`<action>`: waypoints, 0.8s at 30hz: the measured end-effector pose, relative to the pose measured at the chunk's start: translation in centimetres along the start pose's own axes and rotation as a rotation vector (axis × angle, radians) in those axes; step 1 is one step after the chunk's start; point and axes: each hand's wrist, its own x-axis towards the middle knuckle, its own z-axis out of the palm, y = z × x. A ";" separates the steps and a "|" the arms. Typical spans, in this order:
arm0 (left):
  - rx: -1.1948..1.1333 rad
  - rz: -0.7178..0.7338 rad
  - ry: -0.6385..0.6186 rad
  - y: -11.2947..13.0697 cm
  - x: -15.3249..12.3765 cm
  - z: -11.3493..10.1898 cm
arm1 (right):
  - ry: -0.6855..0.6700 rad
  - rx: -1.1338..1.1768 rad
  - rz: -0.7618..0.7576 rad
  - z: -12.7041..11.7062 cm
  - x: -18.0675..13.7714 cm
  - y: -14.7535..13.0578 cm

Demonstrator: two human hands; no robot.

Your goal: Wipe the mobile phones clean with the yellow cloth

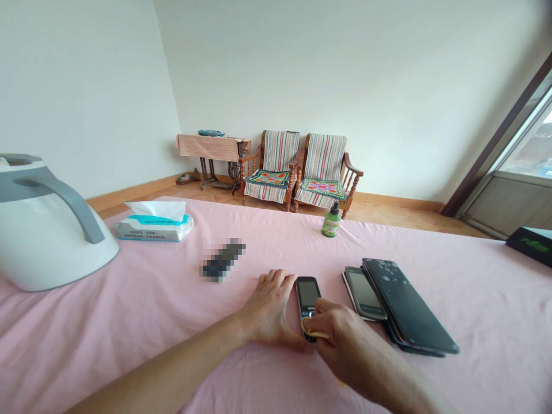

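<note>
A small black keypad phone [307, 296] lies on the pink tablecloth [129, 322] in front of me. My left hand [269, 310] rests beside it on the left, fingers curled on the cloth and thumb against the phone's lower edge. Over the phone's lower end, my right hand [345, 339] pinches a small yellowish cloth or pad [311, 331] against it. To the right lie a grey smartphone [365, 293] and a larger dark one with a smudged screen [407, 305], stacked on another device.
A white kettle-like appliance with a grey handle [43, 230] stands at the far left. A tissue pack [154, 222], a blurred dark object [223, 260] and a green spray bottle [331, 221] sit further back. A black box [532, 244] is at the right edge. Two chairs stand beyond the table.
</note>
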 end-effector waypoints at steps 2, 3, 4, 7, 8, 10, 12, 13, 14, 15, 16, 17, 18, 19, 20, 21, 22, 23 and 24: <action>0.007 0.004 0.000 0.1 0.0 -0.1 | -0.011 -0.007 -0.002 -0.2 -0.1 0.1; 0.011 0.006 0.002 0.1 0.0 -0.1 | 0.004 -0.018 0.006 -0.2 0.0 0.2; 0.016 0.007 0.005 0.0 -0.1 0.0 | 0.023 -0.030 0.015 -0.2 0.2 0.3; 0.030 0.009 0.017 -0.2 -0.1 0.2 | 0.052 -0.053 0.016 0.1 0.6 0.5; 0.034 0.013 0.020 -0.2 -0.1 0.3 | 0.045 -0.054 0.006 0.1 0.7 0.5; 0.039 0.026 0.025 -0.3 -0.2 0.4 | 0.033 -0.054 -0.023 0.1 0.4 0.5; 0.045 0.036 0.029 -0.4 -0.1 0.4 | 0.028 -0.058 -0.057 0.2 -0.2 0.4; 0.049 0.037 0.030 -0.4 -0.1 0.4 | 0.030 -0.064 -0.077 0.2 -0.5 0.4; 0.055 0.036 0.031 -0.3 -0.1 0.4 | 0.033 -0.073 -0.097 0.4 -0.8 0.3; 0.060 0.033 0.033 -0.3 -0.1 0.3 | 0.043 -0.088 -0.111 0.6 -1.1 0.3; 0.064 0.030 0.035 -0.3 -0.1 0.3 | 0.059 -0.105 -0.121 0.9 -1.2 0.3; 0.067 0.029 0.036 -0.2 0.0 0.3 | 0.079 -0.123 -0.124 1.2 -1.3 0.3; 0.068 0.029 0.038 -0.2 0.0 0.3 | 0.102 -0.139 -0.118 1.5 -1.3 0.3; 0.067 0.030 0.040 -0.2 0.0 0.3 | 0.125 -0.151 -0.107 1.8 -1.3 0.3; 0.065 0.033 0.042 -0.1 0.0 0.3 | 0.148 -0.157 -0.097 2.1 -1.2 0.3; 0.064 0.036 0.042 -0.1 0.0 0.3 | 0.166 -0.157 -0.094 2.3 -1.1 0.4; 0.063 0.037 0.041 -0.1 0.1 0.2 | 0.179 -0.153 -0.100 2.5 -1.1 0.4; 0.062 0.036 0.040 -0.1 0.1 0.2 | 0.188 -0.146 -0.113 2.6 -1.2 0.4; 0.062 0.035 0.037 -0.1 0.1 0.2 | 0.194 -0.138 -0.134 2.6 -1.3 0.5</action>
